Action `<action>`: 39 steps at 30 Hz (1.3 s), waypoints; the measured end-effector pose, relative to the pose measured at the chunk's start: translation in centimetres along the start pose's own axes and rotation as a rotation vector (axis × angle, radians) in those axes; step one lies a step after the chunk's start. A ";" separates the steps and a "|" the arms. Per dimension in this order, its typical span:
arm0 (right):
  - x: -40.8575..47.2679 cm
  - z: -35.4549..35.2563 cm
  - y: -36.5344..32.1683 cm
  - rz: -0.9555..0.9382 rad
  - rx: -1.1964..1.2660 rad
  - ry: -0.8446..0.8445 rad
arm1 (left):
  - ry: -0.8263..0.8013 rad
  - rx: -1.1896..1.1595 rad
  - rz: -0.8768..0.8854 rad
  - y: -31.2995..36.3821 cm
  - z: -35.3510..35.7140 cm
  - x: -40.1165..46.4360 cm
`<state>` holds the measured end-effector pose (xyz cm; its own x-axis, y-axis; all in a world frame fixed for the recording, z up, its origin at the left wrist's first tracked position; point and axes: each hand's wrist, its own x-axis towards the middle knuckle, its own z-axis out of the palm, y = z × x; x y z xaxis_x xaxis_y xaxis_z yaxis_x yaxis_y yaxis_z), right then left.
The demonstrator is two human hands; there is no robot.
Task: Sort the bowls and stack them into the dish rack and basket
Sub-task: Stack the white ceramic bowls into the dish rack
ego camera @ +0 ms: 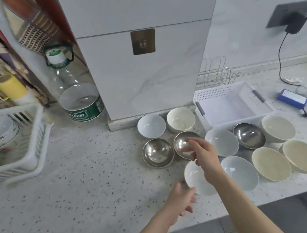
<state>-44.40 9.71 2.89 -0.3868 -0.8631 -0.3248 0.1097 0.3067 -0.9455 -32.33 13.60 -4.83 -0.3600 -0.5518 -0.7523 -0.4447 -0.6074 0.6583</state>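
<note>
Several bowls lie on the speckled counter: white ones [151, 125], cream ones [180, 119] and steel ones [158, 152]. My right hand [202, 154] hovers with loose fingers over a tilted steel bowl [181, 142], its fingertips at the rim; whether they touch is unclear. My left hand [179, 197] reaches with relaxed fingers to the left edge of a white bowl [195, 180] near the front. A white basket [230, 102] stands behind the bowls, with nothing in it. A wire dish rack [215, 75] stands behind the basket.
A white plastic rack [31, 142] at the left holds stacked patterned bowls. A large water bottle [75, 88] stands by the tiled pillar [145, 67]. A blue box [292, 98] and cables lie at the right. A yellow mug [7, 86] sits at the back left.
</note>
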 end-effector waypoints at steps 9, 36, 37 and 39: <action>0.8 -3.0 0.8 0.050 -0.001 0.033 | 0.085 -0.198 0.043 0.5 1.3 0.1; 12.8 10.8 2.0 0.297 -0.400 0.108 | 0.525 -0.657 0.162 -7.4 -22.4 -7.3; 12.9 10.9 2.0 0.318 -0.412 0.109 | 0.531 -0.667 0.157 -7.4 -22.9 -7.4; 13.2 11.2 2.2 0.354 -0.445 0.107 | 0.542 -0.689 0.146 -7.5 -23.6 -7.6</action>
<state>-39.06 -5.51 -3.75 -0.4898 -0.6386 -0.5935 -0.1374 0.7288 -0.6708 -6.87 8.88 -3.38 0.1410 -0.7395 -0.6583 0.2307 -0.6220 0.7482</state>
